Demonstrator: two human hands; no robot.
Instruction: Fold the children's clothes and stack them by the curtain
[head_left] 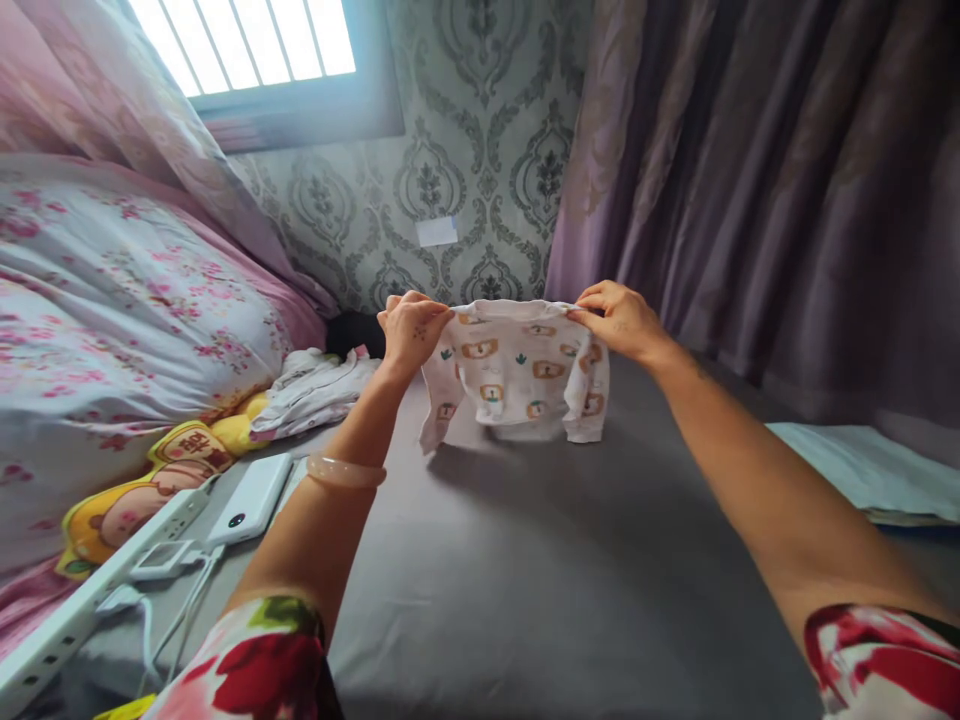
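Observation:
A small white long-sleeved shirt (517,365) with orange and green prints hangs upright between my hands, its collar at the top and its lower edge close to the grey sheet (555,560). My left hand (414,328) pinches the left shoulder of the shirt, and a pale bangle (346,472) circles that forearm. At the other shoulder, the fingers of my right hand (616,318) are closed on the cloth. Both sleeves dangle at the sides.
Crumpled light clothes (319,392) lie at the left beside yellow cartoon items (120,515). Nearer are a white power bank (250,498), a power strip (97,590) and cables. Folded pale cloth (870,468) rests at right. Curtains (720,180) and a patterned wall stand behind.

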